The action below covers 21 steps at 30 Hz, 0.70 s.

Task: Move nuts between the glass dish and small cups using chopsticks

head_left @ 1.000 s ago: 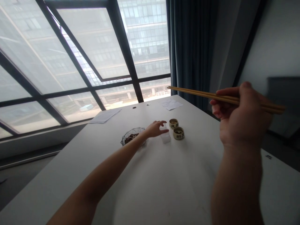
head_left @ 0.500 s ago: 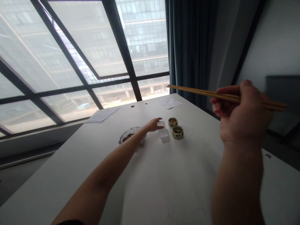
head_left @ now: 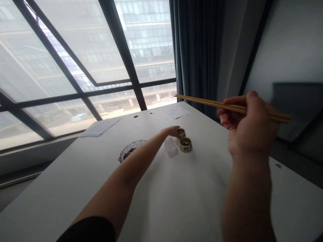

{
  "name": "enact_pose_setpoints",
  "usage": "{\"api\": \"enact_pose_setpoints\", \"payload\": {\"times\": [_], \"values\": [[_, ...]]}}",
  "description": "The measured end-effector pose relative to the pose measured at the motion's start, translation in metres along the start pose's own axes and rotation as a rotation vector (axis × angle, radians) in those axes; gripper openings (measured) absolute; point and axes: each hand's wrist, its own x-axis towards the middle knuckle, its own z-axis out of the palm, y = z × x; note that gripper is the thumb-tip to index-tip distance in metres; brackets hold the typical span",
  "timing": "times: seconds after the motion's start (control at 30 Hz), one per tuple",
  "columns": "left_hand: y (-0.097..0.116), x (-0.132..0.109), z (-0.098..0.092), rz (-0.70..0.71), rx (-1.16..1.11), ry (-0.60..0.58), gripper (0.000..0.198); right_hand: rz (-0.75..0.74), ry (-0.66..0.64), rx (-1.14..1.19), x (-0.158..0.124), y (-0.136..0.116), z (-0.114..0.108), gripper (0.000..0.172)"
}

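Note:
My right hand [head_left: 252,124] is raised at the right, closed around a pair of wooden chopsticks [head_left: 209,102]; their tips point left over the table. My left hand [head_left: 172,131] reaches forward, its thumb and fingers around the left side of the far small ceramic cup [head_left: 181,133]. Just nearer stands a second ceramic cup [head_left: 186,145] with dark writing on its side and dark bits inside. Left of the cups is a clear plastic box [head_left: 171,148]; another behind it is mostly hidden by my left hand. My left forearm partly covers a glass bowl [head_left: 126,153] of brown pieces.
All this stands on a white table [head_left: 196,195]. Papers [head_left: 99,127] lie at its far left, and a crumpled sheet [head_left: 177,111] near the far edge. Behind the table are large windows and a dark blue curtain [head_left: 196,50].
My left hand has moved right, from the far plastic box to the far ceramic cup. My right hand still holds the chopsticks. The whole view has shifted slightly.

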Motion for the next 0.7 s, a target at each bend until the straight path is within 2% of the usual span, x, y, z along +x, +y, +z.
{"api": "enact_pose_setpoints", "payload": {"times": [0.1,0.17,0.27,0.37,0.43,0.53,0.6,0.7], "values": [[0.001,0.008,0.004,0.001,0.009,-0.024,0.034,-0.003,0.014,0.02,0.002,0.002,0.001,0.037],[0.001,0.008,0.006,-0.003,0.009,0.019,0.035,-0.003,0.017,0.029,0.002,0.004,0.002,0.037],[-0.001,0.001,0.002,-0.002,0.0,0.174,0.035,0.003,0.007,0.016,0.002,0.007,0.004,0.036],[-0.012,-0.021,-0.015,0.012,0.008,0.369,0.037,-0.004,-0.007,0.004,0.0,0.009,0.005,0.037],[-0.027,-0.047,-0.031,0.026,0.03,0.458,0.037,-0.008,-0.019,0.006,-0.002,0.009,0.008,0.038],[-0.06,-0.104,-0.052,0.051,0.08,0.506,0.04,0.008,-0.024,0.017,-0.006,0.009,0.013,0.039],[-0.084,-0.15,-0.059,0.062,0.121,0.486,0.051,0.023,-0.038,0.02,-0.01,0.008,0.018,0.039],[-0.115,-0.216,-0.058,0.067,0.194,0.416,0.065,0.029,-0.079,0.028,-0.014,0.01,0.024,0.039]]}}
